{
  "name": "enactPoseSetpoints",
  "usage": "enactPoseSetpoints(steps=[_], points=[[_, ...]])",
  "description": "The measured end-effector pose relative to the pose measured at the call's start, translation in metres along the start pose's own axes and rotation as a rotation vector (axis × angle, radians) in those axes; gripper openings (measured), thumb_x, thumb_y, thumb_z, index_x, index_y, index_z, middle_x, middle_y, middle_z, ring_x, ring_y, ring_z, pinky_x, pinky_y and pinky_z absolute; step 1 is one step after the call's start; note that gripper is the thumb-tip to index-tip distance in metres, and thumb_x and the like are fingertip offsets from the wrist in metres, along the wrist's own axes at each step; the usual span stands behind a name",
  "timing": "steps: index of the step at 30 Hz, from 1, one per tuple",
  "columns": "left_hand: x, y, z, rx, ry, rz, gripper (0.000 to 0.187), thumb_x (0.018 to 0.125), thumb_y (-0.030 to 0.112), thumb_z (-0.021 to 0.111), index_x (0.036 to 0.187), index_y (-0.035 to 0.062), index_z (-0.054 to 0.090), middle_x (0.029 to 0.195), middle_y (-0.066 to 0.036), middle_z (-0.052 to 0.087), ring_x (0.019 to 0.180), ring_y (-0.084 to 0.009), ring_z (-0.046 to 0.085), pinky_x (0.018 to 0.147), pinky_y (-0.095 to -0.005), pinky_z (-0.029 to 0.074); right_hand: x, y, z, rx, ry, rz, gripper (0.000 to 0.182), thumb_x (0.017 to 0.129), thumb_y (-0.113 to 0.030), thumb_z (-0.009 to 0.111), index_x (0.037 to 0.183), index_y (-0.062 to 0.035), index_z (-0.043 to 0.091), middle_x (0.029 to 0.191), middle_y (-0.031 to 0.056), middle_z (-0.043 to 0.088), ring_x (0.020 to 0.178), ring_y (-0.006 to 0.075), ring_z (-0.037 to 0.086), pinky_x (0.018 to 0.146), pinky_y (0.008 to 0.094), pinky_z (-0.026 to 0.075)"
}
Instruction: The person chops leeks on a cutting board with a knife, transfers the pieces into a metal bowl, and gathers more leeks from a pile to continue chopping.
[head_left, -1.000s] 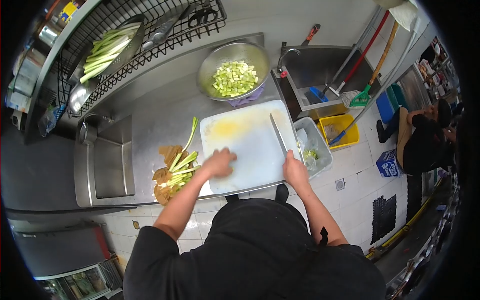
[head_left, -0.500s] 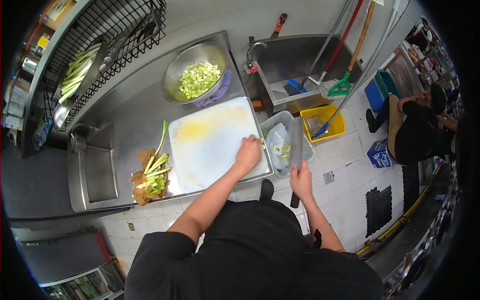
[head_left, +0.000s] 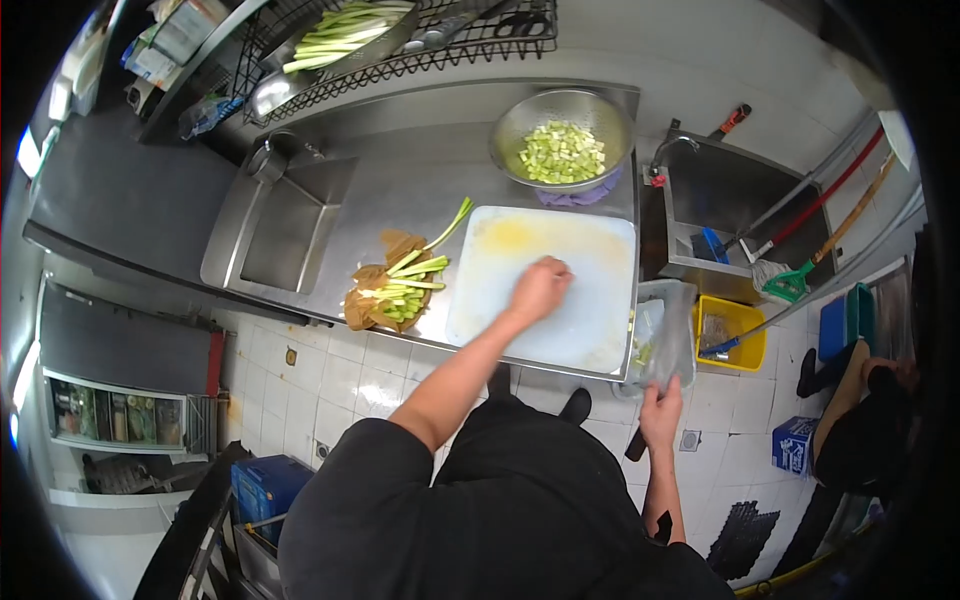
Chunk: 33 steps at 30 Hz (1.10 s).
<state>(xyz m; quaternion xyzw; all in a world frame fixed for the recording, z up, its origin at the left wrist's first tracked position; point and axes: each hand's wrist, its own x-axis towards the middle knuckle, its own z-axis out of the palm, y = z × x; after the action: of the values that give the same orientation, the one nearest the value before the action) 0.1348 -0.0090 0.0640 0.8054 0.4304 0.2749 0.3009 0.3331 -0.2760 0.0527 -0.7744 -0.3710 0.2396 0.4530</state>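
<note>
My left hand is over the middle of the white cutting board, its fingers curled together; anything inside them is hidden. Out past the board's right edge, my right hand grips a cleaver by its dark handle, the wide blade pointing away from me over a plastic waste bin. Motion blurs the blade. Green scraps show in the bin. Left of the board, pale green stalks lie on brown wrapping. Behind it, a perforated metal colander holds diced pale green pieces.
A small sink is at the counter's left, a deep sink at the right. Mops and brushes lean there above a yellow bucket. A wire rack holds more stalks. Another person sits at the far right.
My left hand has moved from the board's right edge to its middle. The cleaver stays in my right hand beside the counter, over the bin. The view has turned left.
</note>
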Motion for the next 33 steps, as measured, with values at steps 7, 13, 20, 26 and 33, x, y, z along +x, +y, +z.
enactPoseSetpoints(steps=[7,13,20,26,33], points=[[-0.034,-0.107,-0.186,0.520,-0.045,-0.451,0.019,0.088,0.015,0.059,0.092,0.0022,0.073,0.089,-0.024,0.071,0.085,-0.0436,0.069,0.079,-0.0490,0.055,0.029,-0.050,0.064,-0.208,-0.392,-0.061,0.023,0.097,-0.016,0.055,0.104,0.0044,0.049,0.080,0.0310,0.065,0.081,0.0525,0.064,0.070,0.0555,0.049],[-0.098,-0.140,-0.257,0.671,-0.467,-0.494,0.059,0.073,0.009,0.077,0.129,0.0125,0.061,0.135,-0.013,0.058,0.131,-0.0334,0.052,0.105,-0.0434,0.049,0.037,-0.083,0.109,-0.360,-0.343,-0.059,0.021,0.096,-0.015,0.052,0.108,0.0025,0.047,0.085,0.0341,0.066,0.085,0.0549,0.064,0.075,0.0600,0.049],[-0.147,-0.166,-0.249,0.664,-0.253,-0.223,0.052,0.070,0.011,0.079,0.120,0.0105,0.064,0.122,-0.009,0.061,0.123,-0.0304,0.053,0.099,-0.0471,0.045,0.055,-0.100,0.135,-0.614,-0.387,-0.011,0.023,0.097,-0.015,0.050,0.112,0.0010,0.044,0.084,0.0342,0.067,0.084,0.0540,0.065,0.076,0.0612,0.050],[-0.158,-0.176,-0.228,0.725,-0.076,0.002,0.025,0.078,0.010,0.067,0.102,0.0098,0.070,0.106,-0.005,0.065,0.108,-0.0272,0.058,0.093,-0.0436,0.042,0.058,-0.093,0.139,-0.618,-0.380,-0.034,0.025,0.097,-0.014,0.049,0.113,0.0044,0.044,0.083,0.0358,0.065,0.083,0.0550,0.064,0.074,0.0598,0.050],[-0.129,-0.150,-0.247,0.481,-0.083,-0.072,0.023,0.083,0.012,0.070,0.105,0.0036,0.072,0.099,-0.014,0.072,0.098,-0.0340,0.064,0.087,-0.0449,0.051,0.058,-0.094,0.137,-0.620,-0.372,-0.050,0.027,0.098,-0.014,0.049,0.116,0.0055,0.044,0.085,0.0356,0.066,0.084,0.0546,0.064,0.075,0.0594,0.050]])
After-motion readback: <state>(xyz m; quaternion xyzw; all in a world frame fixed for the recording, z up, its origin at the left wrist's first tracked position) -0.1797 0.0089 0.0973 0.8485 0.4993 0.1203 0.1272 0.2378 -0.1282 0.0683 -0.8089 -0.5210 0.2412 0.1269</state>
